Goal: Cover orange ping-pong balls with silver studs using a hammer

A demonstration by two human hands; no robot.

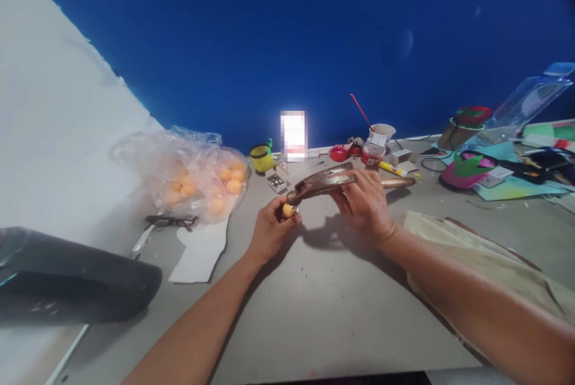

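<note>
My left hand (pixel 272 226) pinches a small yellow-orange ball-like piece (pixel 288 211) close to the tabletop. Something small and shiny shows at its right side, too small to name. My right hand (pixel 366 202) is closed around a worn claw hammer (pixel 321 184) near its head. The hammer's round striking face is just over the yellow piece; whether they touch I cannot tell. Its wooden handle sticks out to the right past my fingers. Just beyond my left hand lies a small open box (pixel 276 182) of shiny metal bits.
Clear plastic bags (pixel 193 163) of orange balls, glasses (pixel 171 221) and white paper (pixel 200 253) lie left. A dark cylinder (pixel 81 277) is at near left. Along the wall are a yellow pouch (pixel 263 158), a paper cup (pixel 381 132) and a glue tube (pixel 392 169). Folded cloth (pixel 476 259) lies right.
</note>
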